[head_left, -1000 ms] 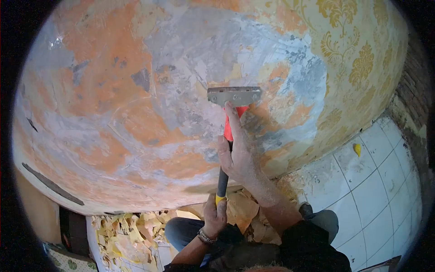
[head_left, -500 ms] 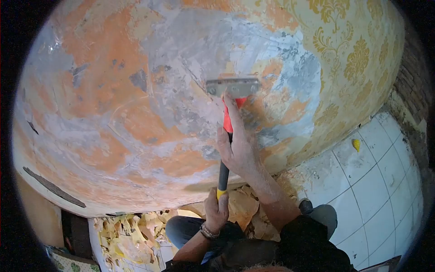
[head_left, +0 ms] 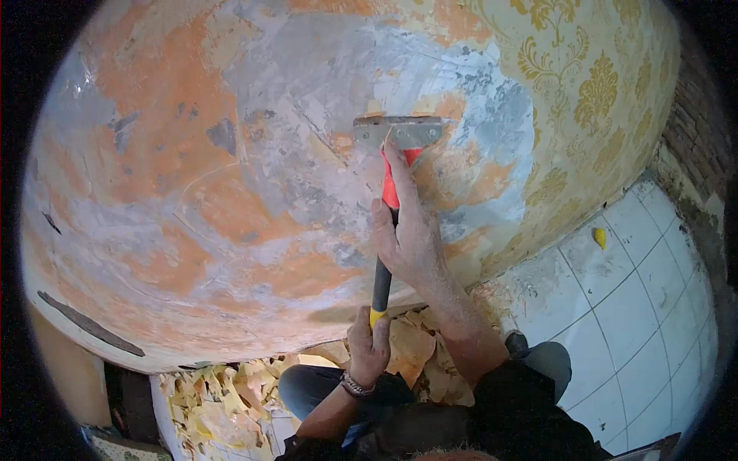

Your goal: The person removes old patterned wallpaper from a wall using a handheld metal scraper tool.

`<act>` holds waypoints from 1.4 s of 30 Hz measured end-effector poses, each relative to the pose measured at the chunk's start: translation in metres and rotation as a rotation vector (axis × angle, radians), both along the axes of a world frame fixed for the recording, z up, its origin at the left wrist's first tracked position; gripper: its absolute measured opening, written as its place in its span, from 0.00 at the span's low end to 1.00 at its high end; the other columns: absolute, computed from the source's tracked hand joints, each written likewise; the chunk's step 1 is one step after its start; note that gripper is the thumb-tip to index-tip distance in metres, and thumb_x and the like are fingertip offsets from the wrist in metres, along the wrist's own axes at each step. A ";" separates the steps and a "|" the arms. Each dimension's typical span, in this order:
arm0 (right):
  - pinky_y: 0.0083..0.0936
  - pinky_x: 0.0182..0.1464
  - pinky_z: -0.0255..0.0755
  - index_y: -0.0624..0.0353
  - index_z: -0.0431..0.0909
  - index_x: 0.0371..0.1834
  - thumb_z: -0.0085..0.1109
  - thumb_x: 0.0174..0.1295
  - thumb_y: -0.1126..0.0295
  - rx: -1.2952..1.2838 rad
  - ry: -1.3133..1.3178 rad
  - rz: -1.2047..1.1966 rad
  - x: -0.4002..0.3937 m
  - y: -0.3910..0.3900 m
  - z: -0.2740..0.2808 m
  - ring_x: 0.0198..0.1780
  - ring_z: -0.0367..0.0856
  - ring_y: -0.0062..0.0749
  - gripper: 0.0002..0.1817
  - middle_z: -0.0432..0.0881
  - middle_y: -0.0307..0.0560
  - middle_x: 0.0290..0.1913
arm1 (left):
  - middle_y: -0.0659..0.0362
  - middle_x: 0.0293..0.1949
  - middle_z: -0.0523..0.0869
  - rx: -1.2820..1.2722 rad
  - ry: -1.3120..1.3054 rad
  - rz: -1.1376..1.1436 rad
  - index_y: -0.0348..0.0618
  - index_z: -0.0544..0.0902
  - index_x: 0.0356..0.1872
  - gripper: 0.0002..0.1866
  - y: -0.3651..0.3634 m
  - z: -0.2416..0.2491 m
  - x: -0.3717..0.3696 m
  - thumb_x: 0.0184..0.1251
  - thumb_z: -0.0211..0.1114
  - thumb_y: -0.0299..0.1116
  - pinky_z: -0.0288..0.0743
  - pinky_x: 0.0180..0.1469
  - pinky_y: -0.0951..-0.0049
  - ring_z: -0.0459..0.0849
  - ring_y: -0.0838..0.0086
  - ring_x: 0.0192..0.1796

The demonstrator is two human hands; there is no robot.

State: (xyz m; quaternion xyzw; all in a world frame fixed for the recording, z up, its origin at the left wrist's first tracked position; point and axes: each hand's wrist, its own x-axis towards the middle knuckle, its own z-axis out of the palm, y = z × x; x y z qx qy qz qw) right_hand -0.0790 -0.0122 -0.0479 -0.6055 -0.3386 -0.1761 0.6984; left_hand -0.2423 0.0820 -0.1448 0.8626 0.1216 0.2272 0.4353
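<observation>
A long-handled wall scraper (head_left: 397, 131) has its wide metal blade against the patchy orange and grey wall (head_left: 231, 203). My right hand (head_left: 411, 246) grips it high up, fingers stretched along the red neck toward the blade and thumb on the near side. Lower down, my left hand (head_left: 369, 349) is wrapped round the yellow and black end of the handle. A bracelet sits on my left wrist. Some loose scraps of coating lie along the blade's upper edge.
Patterned yellow wallpaper (head_left: 588, 92) still covers the wall at right. Torn paper scraps (head_left: 223, 407) are heaped on the floor at lower left and between my knees. White floor tiles (head_left: 615, 330) hold dust and a small yellow scrap (head_left: 600, 237).
The scraper and both hands have shifted slightly upward on the wall. The view has tilted a little. Both hands keep their hold.
</observation>
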 end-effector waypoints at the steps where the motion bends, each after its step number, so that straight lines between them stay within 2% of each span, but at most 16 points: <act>1: 0.38 0.64 0.65 0.63 0.49 0.75 0.46 0.65 0.76 -0.010 -0.029 -0.031 -0.002 0.002 -0.005 0.69 0.67 0.57 0.34 0.62 0.66 0.71 | 0.52 0.19 0.75 0.029 -0.002 0.011 0.36 0.73 0.36 0.11 -0.008 0.010 -0.003 0.72 0.55 0.36 0.66 0.25 0.67 0.75 0.63 0.21; 3: 0.38 0.64 0.65 0.63 0.49 0.75 0.47 0.66 0.76 -0.002 -0.071 -0.081 0.005 0.003 -0.001 0.69 0.67 0.56 0.34 0.62 0.66 0.71 | 0.52 0.19 0.75 0.071 -0.044 -0.004 0.36 0.73 0.36 0.11 0.000 0.009 0.009 0.72 0.55 0.36 0.66 0.24 0.66 0.75 0.62 0.21; 5: 0.34 0.32 0.74 0.59 0.45 0.77 0.51 0.62 0.76 -0.008 -0.147 -0.168 0.011 0.003 0.003 0.31 0.83 0.48 0.40 0.75 0.71 0.58 | 0.52 0.19 0.75 0.047 -0.043 0.027 0.36 0.73 0.36 0.12 0.003 0.006 0.012 0.72 0.55 0.36 0.65 0.24 0.66 0.75 0.62 0.21; 9: 0.34 0.31 0.75 0.59 0.45 0.77 0.52 0.63 0.74 -0.068 0.013 -0.034 0.004 -0.001 0.002 0.31 0.83 0.48 0.39 0.74 0.73 0.57 | 0.52 0.19 0.74 0.070 -0.050 0.001 0.36 0.73 0.35 0.12 -0.002 0.004 0.002 0.72 0.55 0.36 0.65 0.25 0.65 0.75 0.61 0.22; 11: 0.37 0.30 0.74 0.59 0.46 0.77 0.52 0.63 0.73 0.035 -0.202 -0.208 0.010 0.007 -0.007 0.26 0.82 0.50 0.39 0.81 0.70 0.45 | 0.52 0.19 0.74 0.043 -0.039 0.002 0.37 0.72 0.35 0.11 0.001 0.000 0.002 0.72 0.55 0.36 0.65 0.25 0.65 0.74 0.63 0.22; 12: 0.37 0.30 0.74 0.59 0.46 0.77 0.52 0.63 0.73 0.038 -0.204 -0.210 0.009 0.001 0.005 0.26 0.82 0.50 0.39 0.81 0.70 0.45 | 0.52 0.19 0.74 0.046 -0.041 0.000 0.37 0.72 0.35 0.11 0.001 0.004 0.008 0.72 0.55 0.36 0.65 0.25 0.65 0.74 0.63 0.22; 14: 0.38 0.57 0.70 0.61 0.51 0.75 0.47 0.67 0.72 -0.088 0.199 0.044 0.010 -0.017 0.041 0.59 0.76 0.54 0.33 0.70 0.70 0.63 | 0.52 0.19 0.73 0.066 -0.100 -0.013 0.37 0.73 0.35 0.11 -0.002 0.026 0.031 0.72 0.55 0.36 0.65 0.25 0.65 0.73 0.65 0.22; 17: 0.37 0.50 0.73 0.60 0.51 0.75 0.47 0.69 0.69 0.034 -0.139 -0.206 0.038 -0.022 0.063 0.48 0.80 0.53 0.32 0.72 0.65 0.63 | 0.52 0.20 0.72 0.104 -0.141 -0.035 0.37 0.72 0.37 0.12 -0.018 0.059 0.061 0.72 0.56 0.37 0.64 0.25 0.65 0.73 0.65 0.22; 21: 0.35 0.48 0.73 0.60 0.52 0.75 0.46 0.70 0.66 -0.056 -0.173 -0.294 0.048 -0.045 0.078 0.45 0.81 0.50 0.31 0.73 0.61 0.62 | 0.49 0.22 0.75 0.074 -0.194 -0.104 0.38 0.73 0.39 0.12 -0.037 0.063 0.077 0.73 0.55 0.39 0.66 0.26 0.63 0.75 0.60 0.24; 23: 0.41 0.41 0.76 0.59 0.52 0.75 0.47 0.67 0.71 0.139 -0.105 -0.204 0.042 -0.044 0.058 0.40 0.83 0.57 0.32 0.76 0.71 0.55 | 0.48 0.23 0.76 0.092 -0.158 -0.104 0.38 0.73 0.40 0.12 -0.039 0.054 0.067 0.73 0.55 0.39 0.67 0.28 0.62 0.76 0.58 0.25; 27: 0.33 0.57 0.70 0.62 0.51 0.75 0.46 0.69 0.69 0.150 -0.033 -0.220 0.019 -0.005 -0.033 0.56 0.77 0.47 0.32 0.68 0.64 0.67 | 0.47 0.23 0.77 0.110 -0.037 -0.027 0.36 0.74 0.40 0.12 -0.010 -0.020 0.022 0.72 0.55 0.37 0.69 0.29 0.58 0.78 0.53 0.26; 29: 0.34 0.61 0.67 0.64 0.49 0.75 0.44 0.68 0.70 -0.005 0.015 -0.207 -0.009 0.008 -0.055 0.62 0.74 0.52 0.32 0.65 0.65 0.69 | 0.46 0.22 0.77 0.114 0.034 -0.027 0.36 0.74 0.40 0.12 0.008 -0.031 -0.008 0.72 0.55 0.38 0.69 0.28 0.58 0.78 0.52 0.25; 33: 0.36 0.61 0.67 0.65 0.46 0.76 0.44 0.68 0.71 0.022 -0.027 -0.161 -0.007 0.002 -0.052 0.65 0.71 0.54 0.34 0.65 0.65 0.69 | 0.46 0.20 0.77 0.197 0.131 0.002 0.37 0.74 0.39 0.12 0.012 -0.032 -0.005 0.71 0.56 0.38 0.68 0.26 0.56 0.79 0.48 0.24; 35: 0.36 0.63 0.65 0.66 0.46 0.76 0.44 0.68 0.70 0.014 0.210 0.049 -0.005 -0.003 -0.041 0.68 0.67 0.52 0.34 0.63 0.66 0.70 | 0.46 0.20 0.78 0.216 0.086 0.008 0.37 0.73 0.39 0.12 0.014 -0.026 0.001 0.71 0.56 0.38 0.68 0.26 0.56 0.79 0.47 0.25; 38: 0.38 0.58 0.71 0.59 0.43 0.77 0.46 0.63 0.76 0.036 -0.049 -0.213 0.006 0.005 -0.043 0.64 0.72 0.58 0.38 0.57 0.65 0.74 | 0.45 0.20 0.77 0.199 0.041 0.004 0.38 0.73 0.39 0.12 0.012 -0.014 0.009 0.71 0.56 0.38 0.67 0.25 0.56 0.79 0.46 0.25; 42: 0.38 0.55 0.72 0.60 0.44 0.77 0.46 0.64 0.75 0.129 -0.016 -0.172 0.038 -0.018 -0.006 0.59 0.76 0.59 0.37 0.64 0.67 0.70 | 0.45 0.20 0.77 0.198 0.026 -0.064 0.37 0.74 0.38 0.11 -0.005 0.025 0.043 0.72 0.56 0.36 0.68 0.26 0.57 0.79 0.48 0.25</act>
